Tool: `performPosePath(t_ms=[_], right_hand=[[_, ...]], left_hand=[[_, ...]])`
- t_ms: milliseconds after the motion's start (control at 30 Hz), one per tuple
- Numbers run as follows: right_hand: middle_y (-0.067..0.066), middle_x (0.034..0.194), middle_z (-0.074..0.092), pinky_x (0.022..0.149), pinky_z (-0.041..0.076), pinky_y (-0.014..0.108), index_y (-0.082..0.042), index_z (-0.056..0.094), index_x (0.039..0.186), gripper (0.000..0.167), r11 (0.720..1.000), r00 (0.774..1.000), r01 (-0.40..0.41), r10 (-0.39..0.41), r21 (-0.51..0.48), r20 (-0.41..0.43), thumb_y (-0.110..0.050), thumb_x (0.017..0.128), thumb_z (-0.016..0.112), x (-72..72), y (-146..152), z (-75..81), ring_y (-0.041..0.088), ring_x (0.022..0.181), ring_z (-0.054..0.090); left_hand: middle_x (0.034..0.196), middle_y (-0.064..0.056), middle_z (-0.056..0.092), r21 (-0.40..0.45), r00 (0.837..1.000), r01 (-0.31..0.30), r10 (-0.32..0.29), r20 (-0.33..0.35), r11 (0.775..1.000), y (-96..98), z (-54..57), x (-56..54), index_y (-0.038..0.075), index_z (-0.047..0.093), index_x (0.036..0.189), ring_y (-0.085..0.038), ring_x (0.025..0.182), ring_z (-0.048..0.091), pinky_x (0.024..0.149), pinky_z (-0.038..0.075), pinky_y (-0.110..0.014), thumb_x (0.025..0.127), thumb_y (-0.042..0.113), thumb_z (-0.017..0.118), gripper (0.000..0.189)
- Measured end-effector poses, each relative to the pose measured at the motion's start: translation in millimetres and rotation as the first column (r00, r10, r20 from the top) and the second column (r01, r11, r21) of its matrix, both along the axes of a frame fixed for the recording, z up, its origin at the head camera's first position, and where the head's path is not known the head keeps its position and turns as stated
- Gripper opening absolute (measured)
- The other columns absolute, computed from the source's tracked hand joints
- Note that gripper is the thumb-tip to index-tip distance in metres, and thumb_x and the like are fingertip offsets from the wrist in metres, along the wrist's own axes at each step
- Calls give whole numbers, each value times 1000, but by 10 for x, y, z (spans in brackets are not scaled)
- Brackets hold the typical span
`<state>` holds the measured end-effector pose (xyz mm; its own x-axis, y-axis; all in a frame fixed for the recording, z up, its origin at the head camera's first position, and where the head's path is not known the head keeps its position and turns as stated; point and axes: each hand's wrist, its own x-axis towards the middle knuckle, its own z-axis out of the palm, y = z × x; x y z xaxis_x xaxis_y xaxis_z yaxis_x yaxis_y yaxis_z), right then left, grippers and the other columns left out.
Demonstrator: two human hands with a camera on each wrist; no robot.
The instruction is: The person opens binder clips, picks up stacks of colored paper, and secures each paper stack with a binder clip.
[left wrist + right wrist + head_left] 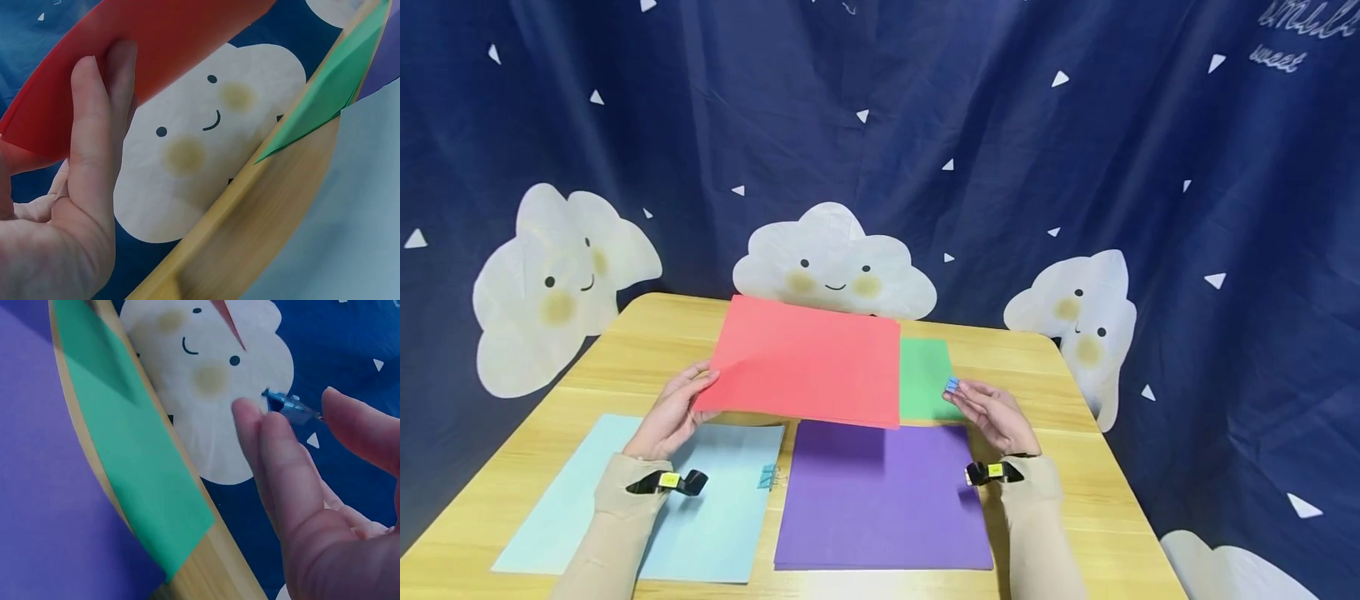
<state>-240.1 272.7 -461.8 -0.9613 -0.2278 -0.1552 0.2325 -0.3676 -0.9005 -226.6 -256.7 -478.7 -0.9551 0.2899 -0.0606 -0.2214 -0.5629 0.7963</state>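
Observation:
My left hand (676, 410) grips the left edge of a stack of red paper (808, 358), which it holds up above the table. In the left wrist view, the fingers (94, 131) lie along the underside of the red sheets. To the right, my right hand (996, 412) pinches a small blue binder clip (952, 384) between thumb and fingertips. The right wrist view shows this binder clip (290, 406) side-on, apart from any paper. The red stack's right edge is loose, a short way left of the clip.
Light blue paper (715, 500) lies front left, a teal binder clip (767, 476) on its right edge. Purple paper (880, 500) lies front centre. Behind it, green paper (927, 375) is partly covered by the red stack. A dark blue curtain (865, 75) hangs behind the wooden table (1022, 358).

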Motion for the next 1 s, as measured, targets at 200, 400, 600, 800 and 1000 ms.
performPosePath(t_ms=[200,400,600,800,1000], right_hand=[[8,107,78,97,58,24,19,40,144,47,996,1000,19,-18,88,-12,-6,107,54,-90,-115,22,18,101,78],[5,101,79,97,59,27,19,46,141,47,991,998,55,-53,125,-14,-8,105,58,-167,-223,13,16,96,78],[3,98,80,103,56,35,19,47,140,45,984,997,75,-71,164,-27,-7,105,59,-213,-302,-7,14,94,78],[2,95,80,104,56,37,18,51,137,42,985,998,64,-60,158,-29,-6,104,59,-241,-378,1,14,91,78],[6,98,78,103,57,37,21,47,140,44,991,998,64,-62,118,-15,-2,104,58,-249,-438,5,16,92,78]], left_hand=[[113,-1,75,15,1000,4,-4,-15,1000,34,-22,25,14,44,139,-13,94,78,77,64,-25,111,11,45,28],[112,-1,75,5,1000,8,-8,-23,1000,76,-65,34,15,47,137,-13,93,78,78,64,-25,111,10,44,26],[109,-1,75,7,1000,11,-11,-26,1000,106,-112,12,16,49,133,-13,89,78,74,64,-24,112,10,43,23],[108,-1,75,11,999,15,-15,-33,1000,130,-124,0,16,51,131,-13,87,78,72,64,-24,112,10,42,22],[108,-1,74,-3,999,16,-16,-31,1000,154,-120,-10,15,49,132,-13,88,78,73,63,-24,112,10,43,22]])
